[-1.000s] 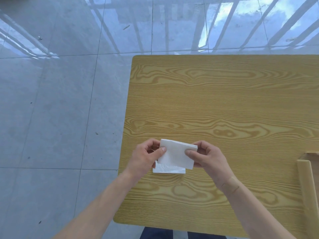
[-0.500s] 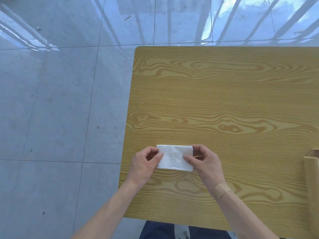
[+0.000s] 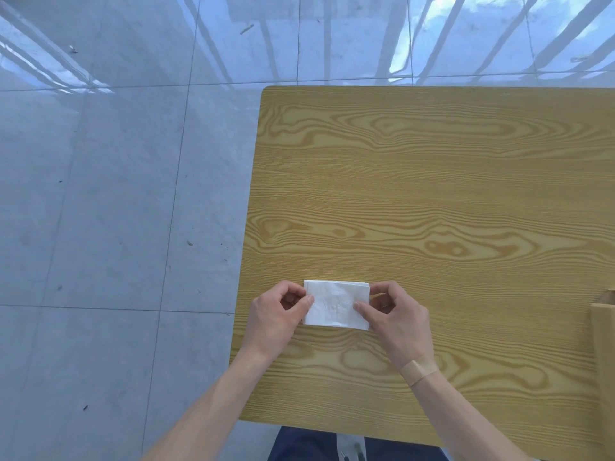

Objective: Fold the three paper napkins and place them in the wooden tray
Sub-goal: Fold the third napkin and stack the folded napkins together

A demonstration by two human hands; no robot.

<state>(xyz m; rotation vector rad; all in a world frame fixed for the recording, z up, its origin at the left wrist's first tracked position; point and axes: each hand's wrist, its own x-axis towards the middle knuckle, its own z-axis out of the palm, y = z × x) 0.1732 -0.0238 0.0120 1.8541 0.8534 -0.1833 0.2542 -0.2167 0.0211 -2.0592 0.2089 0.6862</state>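
Observation:
A white paper napkin (image 3: 334,306), folded into a small rectangle, lies flat on the wooden table near its front left corner. My left hand (image 3: 278,314) pinches the napkin's left edge with thumb and fingers. My right hand (image 3: 397,316) presses its thumb on the napkin's right side, fingers curled behind the edge. Only a strip of the wooden tray (image 3: 604,331) shows at the right edge of the view. No other napkins are in sight.
The table (image 3: 432,194) has a yellow wood-grain top; its left edge runs just left of my left hand. Beyond it is a glossy grey tiled floor (image 3: 116,194). My lap in dark trousers shows below the front edge.
One second ago the napkin's upper flap was lifted between both hands; it has since been folded down and now lies flat under my fingers.

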